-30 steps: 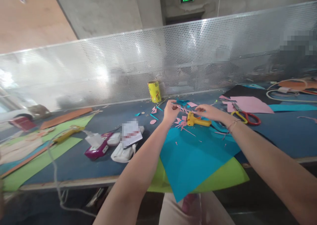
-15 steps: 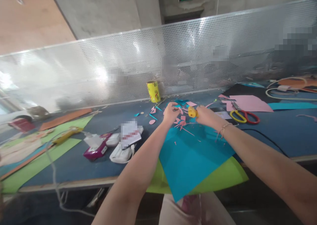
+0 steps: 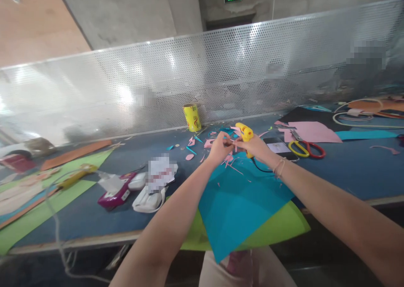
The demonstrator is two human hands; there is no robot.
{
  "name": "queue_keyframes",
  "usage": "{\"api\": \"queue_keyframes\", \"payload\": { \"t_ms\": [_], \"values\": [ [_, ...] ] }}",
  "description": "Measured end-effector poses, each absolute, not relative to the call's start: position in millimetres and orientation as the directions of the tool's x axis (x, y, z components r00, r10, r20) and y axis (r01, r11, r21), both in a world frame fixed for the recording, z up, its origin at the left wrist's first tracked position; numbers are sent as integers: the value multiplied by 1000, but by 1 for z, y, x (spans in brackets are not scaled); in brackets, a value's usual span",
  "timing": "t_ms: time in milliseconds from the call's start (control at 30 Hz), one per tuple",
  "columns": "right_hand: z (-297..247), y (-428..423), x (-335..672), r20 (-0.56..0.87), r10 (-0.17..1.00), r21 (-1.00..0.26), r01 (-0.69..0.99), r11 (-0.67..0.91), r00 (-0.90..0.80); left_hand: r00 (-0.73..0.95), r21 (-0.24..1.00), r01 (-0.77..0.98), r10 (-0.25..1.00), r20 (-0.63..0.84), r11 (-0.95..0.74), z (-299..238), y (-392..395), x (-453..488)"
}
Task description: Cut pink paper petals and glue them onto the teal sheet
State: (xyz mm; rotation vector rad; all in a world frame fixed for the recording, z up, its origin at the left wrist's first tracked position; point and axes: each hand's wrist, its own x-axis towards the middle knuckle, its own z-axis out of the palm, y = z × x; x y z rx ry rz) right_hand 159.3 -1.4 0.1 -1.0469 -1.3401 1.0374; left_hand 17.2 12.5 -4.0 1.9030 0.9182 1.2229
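My left hand (image 3: 220, 149) is closed in a pinch on a small piece of pink paper, mostly hidden by the fingers. Its fingertips meet those of my right hand (image 3: 254, 147), which has a yellow hot glue gun (image 3: 245, 131) in its grip. The gun is tilted with its body up, and a dark cord hangs from its handle. Below both hands lies a blue sheet of paper (image 3: 243, 207) on top of a green sheet (image 3: 280, 228). Pink paper scraps (image 3: 232, 163) are scattered around the fingers.
Scissors (image 3: 307, 149) with yellow and red handles lie at the right by a phone (image 3: 277, 147) and pink paper (image 3: 315, 131). A yellow roll (image 3: 192, 118) stands before the perforated metal screen (image 3: 151, 81). Leftward are a purple power strip (image 3: 115, 196) and a white charger (image 3: 148, 199).
My right hand has turned the glue gun more upright and moved its fingertips left to my left hand. The gun's cord now shows. The whole view has shifted slightly.
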Motion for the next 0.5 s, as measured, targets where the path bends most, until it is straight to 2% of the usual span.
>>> {"api": "queue_keyframes", "payload": {
  "t_ms": [233,500],
  "values": [
    [6,-10,154,162,986,-986,-50,161,-31,214,801,264,843,494,-537,-6,8,23],
    [7,-8,156,165,986,-985,-57,162,-38,231,755,304,814,533,-581,-5,7,25]
  ]
}}
